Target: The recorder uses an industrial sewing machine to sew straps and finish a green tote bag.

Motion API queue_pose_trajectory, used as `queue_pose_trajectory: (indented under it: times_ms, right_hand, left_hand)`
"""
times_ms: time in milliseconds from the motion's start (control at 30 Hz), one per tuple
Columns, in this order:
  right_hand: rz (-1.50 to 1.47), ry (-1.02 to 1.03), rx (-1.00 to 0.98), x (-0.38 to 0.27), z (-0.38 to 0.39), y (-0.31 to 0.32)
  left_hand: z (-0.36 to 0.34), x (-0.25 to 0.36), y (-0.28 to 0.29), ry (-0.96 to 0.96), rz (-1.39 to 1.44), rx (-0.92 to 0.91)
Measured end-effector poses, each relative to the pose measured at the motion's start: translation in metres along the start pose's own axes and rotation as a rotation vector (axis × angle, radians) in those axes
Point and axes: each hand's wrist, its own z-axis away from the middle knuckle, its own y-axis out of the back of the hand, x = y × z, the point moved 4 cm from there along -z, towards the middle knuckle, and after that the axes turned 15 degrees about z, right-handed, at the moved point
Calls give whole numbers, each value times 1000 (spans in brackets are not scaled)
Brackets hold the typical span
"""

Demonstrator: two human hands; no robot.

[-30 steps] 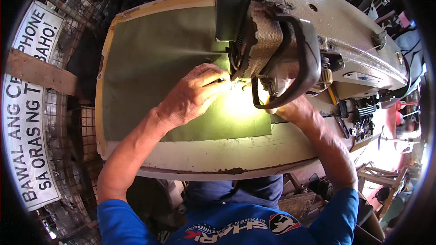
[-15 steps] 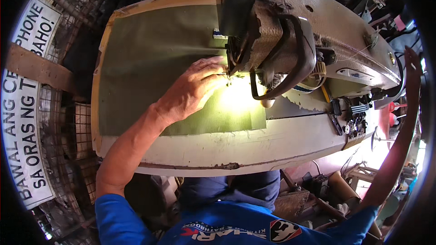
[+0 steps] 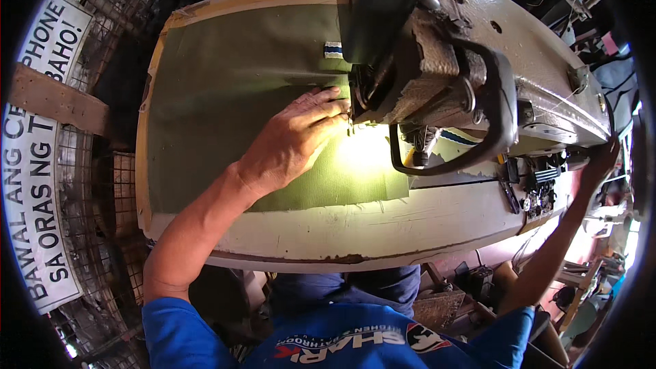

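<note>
My left hand [image 3: 294, 137] rests on the olive-green fabric [image 3: 198, 89], fingers slightly bent and laid forward beside the lit needle and presser-foot area [image 3: 355, 126] of a sewing machine [image 3: 529, 82]. My right hand [image 3: 603, 154] is out at the machine's far right end, its fingers on the dim handwheel [image 3: 607, 130]. A small striped tab [image 3: 333, 50] lies just beyond my left fingertips, and a blue-and-white strip [image 3: 459, 138] shows beneath the machine arm. The needle itself is too small to make out.
The pale table edge [image 3: 287, 232] runs before my lap. A wire mesh [image 3: 123, 184] with a board and white sign stands at the left. Black tools and small parts [image 3: 533, 191] lie at the right. Wood pieces and clutter [image 3: 437, 301] are below.
My right hand left the needle area for the machine's right end, then came lower there. My left fingers shifted slightly on the fabric. The small striped tab has come into view.
</note>
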Motion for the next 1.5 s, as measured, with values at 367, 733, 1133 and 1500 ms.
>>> queue_pose_trajectory:
  times_ms: [367,733,1133,1500]
  right_hand:
    - [35,-488,77,-90,31,40]
    - [-551,470,-444,-412,165,84]
    - [-581,661,-513,-460,178,73]
    - [-525,596,-523,-484,168,56]
  left_hand:
    - [9,29,-3,72,-217,-86]
    - [21,32,6,-15,-219,-162]
    - [27,72,-41,303,-319,136]
    - [23,49,-16,91,-260,58]
